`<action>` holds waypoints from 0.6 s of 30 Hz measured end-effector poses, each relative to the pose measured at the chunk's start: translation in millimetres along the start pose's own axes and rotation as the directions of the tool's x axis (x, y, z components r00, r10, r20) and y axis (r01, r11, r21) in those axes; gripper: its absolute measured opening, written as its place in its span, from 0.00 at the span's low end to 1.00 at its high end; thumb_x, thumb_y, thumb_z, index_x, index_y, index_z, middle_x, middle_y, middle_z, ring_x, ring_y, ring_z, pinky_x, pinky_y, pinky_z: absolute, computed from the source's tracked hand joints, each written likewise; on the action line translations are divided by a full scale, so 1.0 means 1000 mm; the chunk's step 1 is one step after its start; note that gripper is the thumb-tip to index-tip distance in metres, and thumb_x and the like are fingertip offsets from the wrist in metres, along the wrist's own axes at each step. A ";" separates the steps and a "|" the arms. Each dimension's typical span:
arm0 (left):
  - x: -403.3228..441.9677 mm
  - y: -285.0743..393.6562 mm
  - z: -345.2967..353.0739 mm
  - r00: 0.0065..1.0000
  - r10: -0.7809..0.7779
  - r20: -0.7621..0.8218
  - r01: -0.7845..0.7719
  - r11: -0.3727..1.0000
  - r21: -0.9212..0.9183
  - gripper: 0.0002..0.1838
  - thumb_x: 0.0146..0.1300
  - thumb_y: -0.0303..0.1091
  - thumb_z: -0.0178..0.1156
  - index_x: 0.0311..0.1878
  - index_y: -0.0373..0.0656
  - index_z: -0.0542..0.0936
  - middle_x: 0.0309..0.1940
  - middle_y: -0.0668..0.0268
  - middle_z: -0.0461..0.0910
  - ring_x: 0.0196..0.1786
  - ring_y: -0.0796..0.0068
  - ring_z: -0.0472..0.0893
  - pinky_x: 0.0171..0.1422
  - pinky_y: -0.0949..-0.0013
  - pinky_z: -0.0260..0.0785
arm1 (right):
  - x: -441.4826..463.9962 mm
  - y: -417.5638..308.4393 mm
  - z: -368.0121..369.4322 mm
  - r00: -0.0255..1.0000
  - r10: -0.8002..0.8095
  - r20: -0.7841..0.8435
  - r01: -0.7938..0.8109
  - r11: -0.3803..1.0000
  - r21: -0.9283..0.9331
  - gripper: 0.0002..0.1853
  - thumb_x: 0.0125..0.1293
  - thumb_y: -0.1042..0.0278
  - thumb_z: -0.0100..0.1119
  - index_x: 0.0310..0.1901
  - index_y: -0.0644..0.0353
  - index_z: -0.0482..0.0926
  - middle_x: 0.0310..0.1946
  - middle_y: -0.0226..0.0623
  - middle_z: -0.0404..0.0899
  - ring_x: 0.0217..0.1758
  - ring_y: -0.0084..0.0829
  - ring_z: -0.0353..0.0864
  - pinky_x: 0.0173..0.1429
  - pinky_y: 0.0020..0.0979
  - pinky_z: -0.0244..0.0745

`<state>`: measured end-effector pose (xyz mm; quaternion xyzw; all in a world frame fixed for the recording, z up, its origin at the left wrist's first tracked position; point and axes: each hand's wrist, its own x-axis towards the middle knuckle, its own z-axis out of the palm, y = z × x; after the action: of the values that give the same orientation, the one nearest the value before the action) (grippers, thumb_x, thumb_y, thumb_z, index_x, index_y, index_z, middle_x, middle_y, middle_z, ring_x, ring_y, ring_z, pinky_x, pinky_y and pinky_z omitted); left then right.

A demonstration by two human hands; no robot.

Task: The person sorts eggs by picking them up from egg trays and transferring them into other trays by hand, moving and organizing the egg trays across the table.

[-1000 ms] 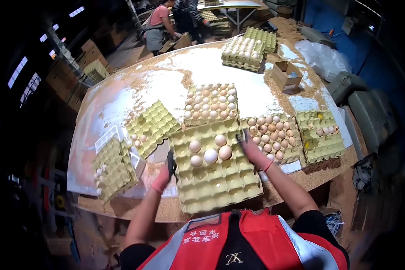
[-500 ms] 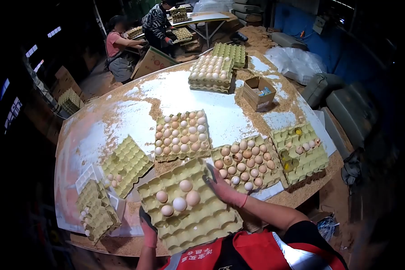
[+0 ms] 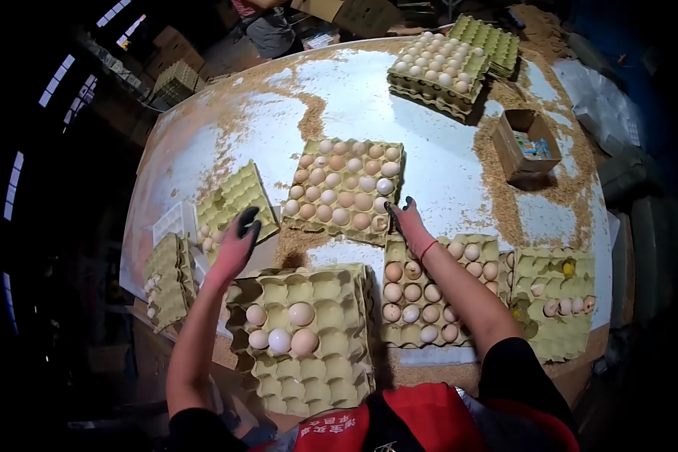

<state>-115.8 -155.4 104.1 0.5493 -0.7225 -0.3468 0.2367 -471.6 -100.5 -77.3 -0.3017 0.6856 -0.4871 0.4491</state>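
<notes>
My left hand [image 3: 239,239], in a pink glove with dark fingertips, hovers at the right edge of a partly filled egg tray [image 3: 242,188], fingers apart and holding nothing. My right hand [image 3: 408,224], gloved alike, is at the lower right corner of a tray full of eggs [image 3: 343,184]. Its fingers are spread; whether they touch the tray or an egg I cannot tell. Close to my body lies a stack of trays [image 3: 339,377], its top one bearing several eggs [image 3: 279,341]. Under my right forearm is another egg-filled tray [image 3: 459,339].
On the right, a tray [image 3: 572,339] holds several eggs and spilled yolk. An open cardboard box [image 3: 514,154] and stacked egg trays [image 3: 433,74] stand farther back. At left a tilted tray [image 3: 172,279] leans near a white tray [image 3: 175,220]. A person [image 3: 267,34] is beyond the table.
The tray with several eggs, held in both hands before, now rests on a stack near my body. Both hands have let go and moved forward and apart. The view has shifted.
</notes>
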 end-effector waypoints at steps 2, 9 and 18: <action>0.052 0.011 0.030 0.975 -0.147 0.165 0.114 0.974 0.195 0.29 0.69 0.45 0.58 0.66 0.37 0.70 0.59 0.55 0.77 0.60 0.65 0.76 0.64 0.67 0.67 | 0.020 0.012 0.021 0.998 -0.046 0.035 0.043 0.995 0.087 0.39 0.59 0.50 0.67 0.62 0.73 0.67 0.53 0.61 0.78 0.55 0.48 0.81 0.57 0.40 0.76; 0.183 -0.164 0.108 0.822 -0.346 0.452 0.322 0.937 0.132 0.38 0.64 0.57 0.61 0.64 0.33 0.71 0.56 0.56 0.78 0.55 0.72 0.76 0.60 0.68 0.69 | 0.029 -0.001 0.027 0.993 -0.113 -0.017 0.114 0.987 0.113 0.27 0.60 0.70 0.64 0.60 0.69 0.69 0.51 0.44 0.80 0.53 0.35 0.80 0.56 0.33 0.76; 0.123 -0.099 0.079 0.771 -0.396 0.499 0.523 0.840 -0.143 0.39 0.62 0.62 0.63 0.64 0.38 0.71 0.50 0.63 0.78 0.41 0.76 0.79 0.42 0.73 0.72 | 0.073 -0.025 0.012 0.985 -0.049 0.163 0.023 0.987 0.158 0.20 0.61 0.73 0.63 0.53 0.71 0.75 0.44 0.40 0.83 0.43 0.27 0.82 0.45 0.30 0.78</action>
<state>-145.4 -269.2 -26.8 0.5768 -0.5438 -0.6081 0.0435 -491.7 -175.9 -78.5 -0.3177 0.5999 -0.5205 0.5179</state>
